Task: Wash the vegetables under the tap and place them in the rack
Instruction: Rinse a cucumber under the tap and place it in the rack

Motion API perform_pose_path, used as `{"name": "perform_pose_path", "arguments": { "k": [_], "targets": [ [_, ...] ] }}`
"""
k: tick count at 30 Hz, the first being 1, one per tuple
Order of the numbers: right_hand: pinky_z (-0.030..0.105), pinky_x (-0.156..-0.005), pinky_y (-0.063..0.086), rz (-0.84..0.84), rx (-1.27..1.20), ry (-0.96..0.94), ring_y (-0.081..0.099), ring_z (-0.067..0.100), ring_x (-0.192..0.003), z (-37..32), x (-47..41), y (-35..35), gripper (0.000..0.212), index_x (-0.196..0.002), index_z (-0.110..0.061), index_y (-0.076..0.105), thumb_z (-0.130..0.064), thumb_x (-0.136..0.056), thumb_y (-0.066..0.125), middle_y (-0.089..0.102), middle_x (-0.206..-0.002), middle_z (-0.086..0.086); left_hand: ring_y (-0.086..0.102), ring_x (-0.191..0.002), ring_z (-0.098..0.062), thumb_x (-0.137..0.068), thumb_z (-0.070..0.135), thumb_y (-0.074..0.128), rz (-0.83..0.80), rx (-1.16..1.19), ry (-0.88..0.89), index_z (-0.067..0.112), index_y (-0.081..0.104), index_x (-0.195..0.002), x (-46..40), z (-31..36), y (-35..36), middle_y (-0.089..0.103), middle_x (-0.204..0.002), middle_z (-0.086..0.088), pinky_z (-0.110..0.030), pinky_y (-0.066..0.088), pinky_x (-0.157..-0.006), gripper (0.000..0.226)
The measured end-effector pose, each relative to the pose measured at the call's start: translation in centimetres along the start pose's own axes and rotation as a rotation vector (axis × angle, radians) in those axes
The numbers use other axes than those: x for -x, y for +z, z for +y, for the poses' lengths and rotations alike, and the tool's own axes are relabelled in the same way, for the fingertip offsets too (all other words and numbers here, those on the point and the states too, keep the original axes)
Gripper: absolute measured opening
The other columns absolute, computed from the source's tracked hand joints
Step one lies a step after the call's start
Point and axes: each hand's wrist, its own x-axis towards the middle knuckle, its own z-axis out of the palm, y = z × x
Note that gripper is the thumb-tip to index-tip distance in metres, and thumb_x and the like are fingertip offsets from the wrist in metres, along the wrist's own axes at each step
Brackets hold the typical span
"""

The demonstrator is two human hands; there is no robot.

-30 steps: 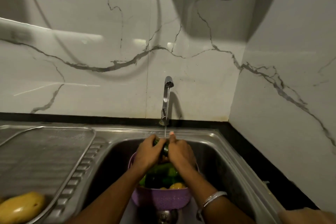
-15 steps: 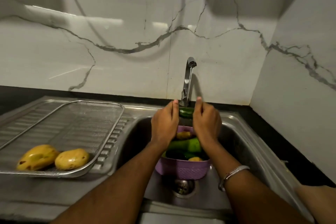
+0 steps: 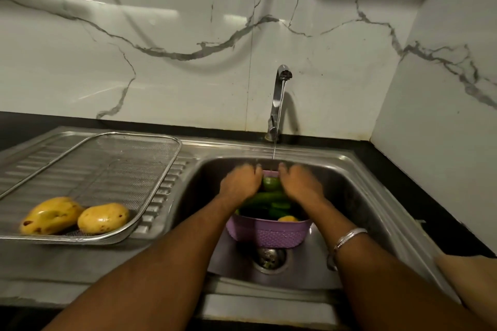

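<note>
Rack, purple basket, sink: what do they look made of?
Rack: looks like fine metal mesh in a polished wire frame; the draining ridges show through it.
Purple basket: likely matte moulded plastic, with a perforated wall and uniform colour.
Sink: probably brushed stainless steel, grey with soft reflections.

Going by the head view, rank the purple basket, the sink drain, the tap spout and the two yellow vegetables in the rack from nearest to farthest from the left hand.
From the left hand:
1. Purple basket, right beneath the hand in the sink.
2. Sink drain, just in front of the basket, and tap spout, up behind; too close to call.
3. Yellow vegetables, far left in the rack.
</note>
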Motion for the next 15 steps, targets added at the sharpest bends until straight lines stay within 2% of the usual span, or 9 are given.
{"name": "perform_pose_path", "arguments": {
  "k": [1,2,5,6,8,9,11,13,15],
  "targets": [
    [0.039,-0.087,0.053,-0.113,0.046,0.050,0.067,0.031,-0.097,0.3,0.1,0.1,0.052,-0.104,-0.010,0.070,-0.046,-0.107,0.032,0.072,-0.107,0.014,0.063,-0.080,-0.020,-0.108,0.043,0.028,-0.064,-0.068,-0.034,0.015,0.063,-0.085,0.2,-0.4,0.1,0.070,-0.091,-0.010,-0.033,0.047,-0.076,0.050],
    [0.037,-0.085,0.053,-0.065,0.009,0.047,0.067,0.031,-0.096,0.1,0.1,-0.3,0.051,-0.102,-0.010,0.070,-0.045,-0.107,0.032,0.071,-0.104,0.013,0.062,-0.075,-0.016,-0.108,0.044,0.029,-0.004,-0.023,-0.010,0.017,0.062,-0.082,0.2,-0.1,-0.2,0.069,-0.086,-0.006,-0.032,0.048,-0.075,0.050],
    [0.019,-0.053,0.036,0.592,-0.324,-0.163,0.056,0.009,-0.057,-2.5,-0.1,-2.7,0.051,-0.072,-0.018,0.061,-0.040,-0.110,0.035,0.055,-0.061,-0.004,0.048,-0.053,-0.010,-0.110,0.042,0.031,0.527,0.436,0.251,0.026,0.048,-0.067,0.4,2.9,-2.3,0.051,-0.057,0.003,-0.028,0.036,-0.052,0.048],
    [0.015,-0.049,0.029,0.737,-0.378,-0.241,0.048,0.003,-0.050,-2.7,0.0,-3.0,0.052,-0.066,-0.019,0.056,-0.038,-0.110,0.036,0.049,-0.055,-0.007,0.047,-0.051,-0.014,-0.110,0.041,0.031,0.599,0.560,0.310,0.025,0.048,-0.067,0.4,3.2,-2.5,0.049,-0.055,0.002,-0.028,0.034,-0.049,0.049],
    [0.019,-0.054,0.041,0.577,-0.344,-0.214,0.055,0.007,-0.055,-2.1,-0.1,-2.3,0.053,-0.068,-0.016,0.059,-0.040,-0.109,0.036,0.057,-0.061,-0.002,0.052,-0.054,-0.016,-0.109,0.042,0.031,0.453,0.550,0.238,0.020,0.053,-0.068,-0.3,2.0,-1.5,0.055,-0.059,-0.002,-0.028,0.038,-0.052,0.052],
    [0.030,-0.066,0.052,0.318,-0.212,-0.113,0.065,0.018,-0.071,-1.1,-0.2,-1.2,0.054,-0.080,-0.012,0.066,-0.044,-0.109,0.034,0.067,-0.077,0.006,0.059,-0.063,-0.018,-0.109,0.042,0.031,0.245,0.394,0.139,0.018,0.056,-0.070,-0.6,0.7,-0.5,0.062,-0.067,-0.005,-0.030,0.043,-0.059,0.052],
    [0.042,-0.091,0.054,-0.126,0.040,0.061,0.067,0.032,-0.102,0.9,-0.4,0.5,0.053,-0.110,-0.010,0.070,-0.047,-0.106,0.032,0.070,-0.113,0.015,0.066,-0.086,-0.027,-0.109,0.040,0.032,-0.175,0.062,0.007,0.014,0.060,-0.078,-0.9,-1.6,1.0,0.069,-0.088,-0.014,-0.032,0.045,-0.074,0.049],
    [0.043,-0.095,0.051,-0.111,0.072,0.082,0.065,0.034,-0.108,1.2,-0.5,0.1,0.053,-0.116,-0.010,0.068,-0.047,-0.105,0.032,0.068,-0.120,0.015,0.066,-0.088,-0.027,-0.107,0.042,0.035,-0.208,0.011,0.000,0.015,0.062,-0.077,-0.9,-1.6,0.9,0.070,-0.090,-0.013,-0.033,0.046,-0.077,0.049],
    [0.042,-0.093,0.051,0.039,0.013,0.072,0.064,0.035,-0.107,0.7,-0.8,-0.7,0.053,-0.115,-0.009,0.068,-0.046,-0.105,0.031,0.068,-0.118,0.015,0.069,-0.078,-0.020,-0.106,0.046,0.040,-0.042,0.089,-0.004,0.019,0.067,-0.077,-1.1,-0.7,-0.3,0.071,-0.079,-0.003,-0.035,0.053,-0.075,0.048]
  ]
}}
